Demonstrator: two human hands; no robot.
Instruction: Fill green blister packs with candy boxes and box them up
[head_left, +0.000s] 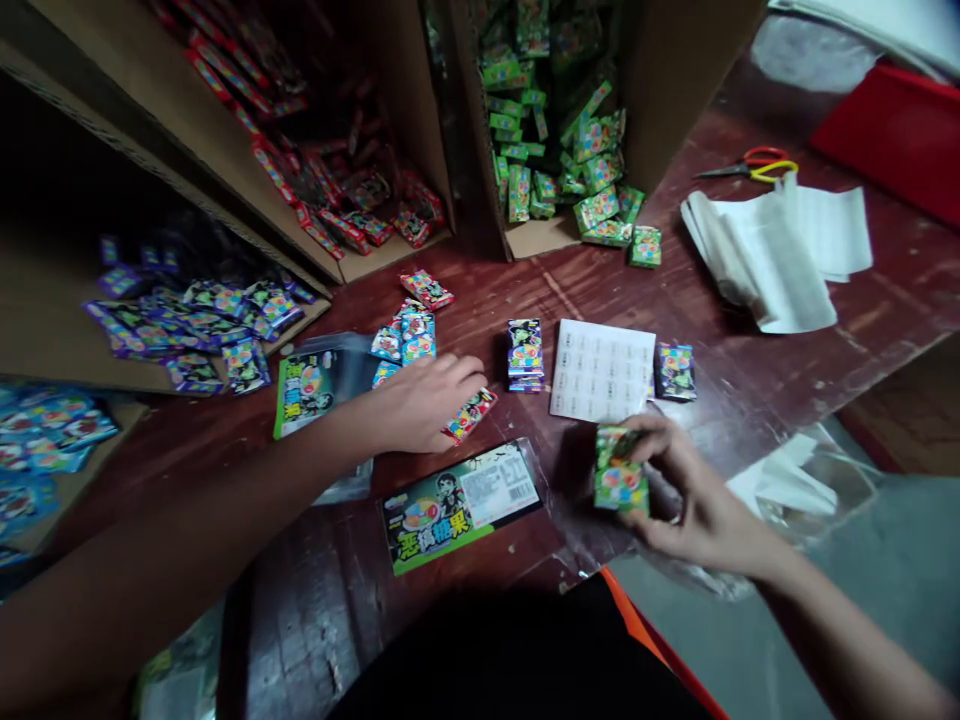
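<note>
My right hand (690, 500) pinches a green candy packet (621, 470) between thumb and fingers, just above the table's front edge. Under the curled fingers of my left hand (431, 400) is a red candy packet (472, 412), partly hidden by them. Several blue candy packets (418, 337) lie just beyond that hand, with another red packet (427, 289) behind them. A flat printed candy bag (420, 520) with a white label lies in front of me. Between my hands stands a small stack of purple packets (524, 350), beside a sheet of stickers (600, 365).
Open cartons hold red packets (322, 190), green packets (600, 170), purple packets (202, 310) and blue packets (45, 440). More printed bags (304, 385) lie under my left forearm. Scissors (757, 167), crumpled paper strips (780, 250) and a dark packet (676, 372) are at the right.
</note>
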